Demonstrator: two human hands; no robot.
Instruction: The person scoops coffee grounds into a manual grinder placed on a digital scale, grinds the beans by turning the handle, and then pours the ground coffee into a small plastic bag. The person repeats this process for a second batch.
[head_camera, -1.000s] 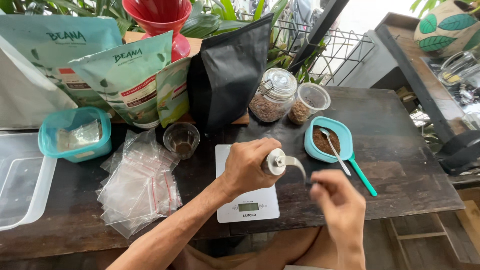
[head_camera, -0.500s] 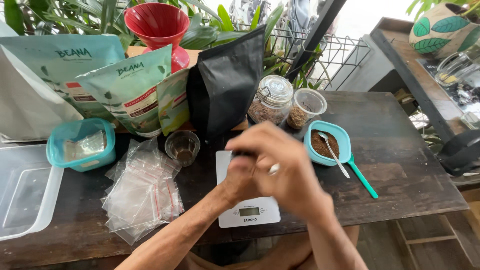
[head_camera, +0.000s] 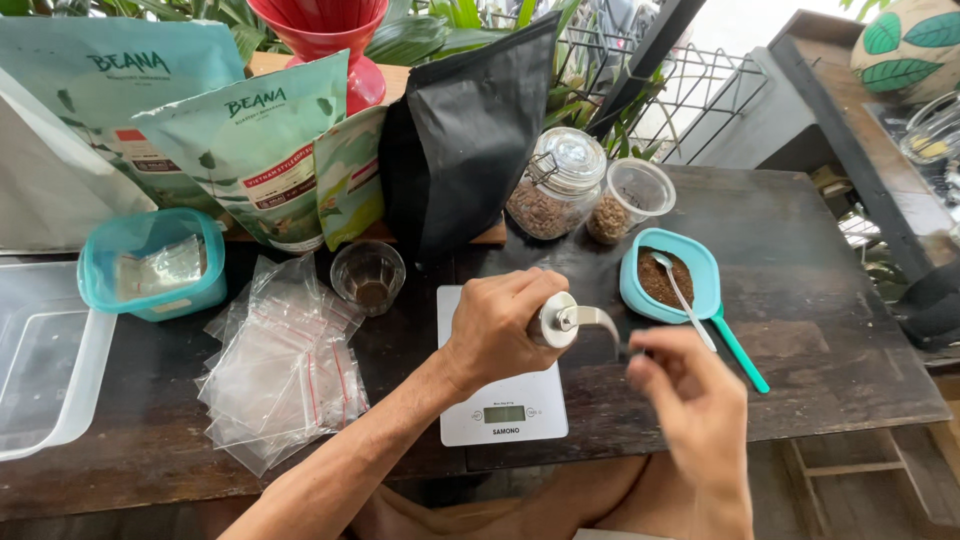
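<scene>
- The hand grinder (head_camera: 552, 320) sits in the left hand (head_camera: 500, 325), held above the white kitchen scale (head_camera: 503, 400), with only its metal top and curved crank arm showing past the knuckles.
- The left fingers (head_camera: 520, 290) are wrapped right round the grinder's body, closed tight on it (a firm grip, by the look of it).
- The right hand (head_camera: 690, 405) is just beside the crank's outer end; its fingers (head_camera: 645, 365) are pinched narrow about where the knob should be, though the knob itself is hidden, so I cannot tell whether they truly hold it.
- To grind well, I would judge the body must be kept upright and still in the left grip while the right turns the crank in even circles, clear of the things nearby.
- Just beyond the right fingers lies a teal dish (head_camera: 640, 290) of brown grounds with a spoon (head_camera: 684, 300) in it.
- Beyond the left fingers stand a small glass (head_camera: 368, 277) and a black bag (head_camera: 470, 130); to their left, a heap of clear zip bags (head_camera: 285, 370) on the dark surface (head_camera: 830, 330).
</scene>
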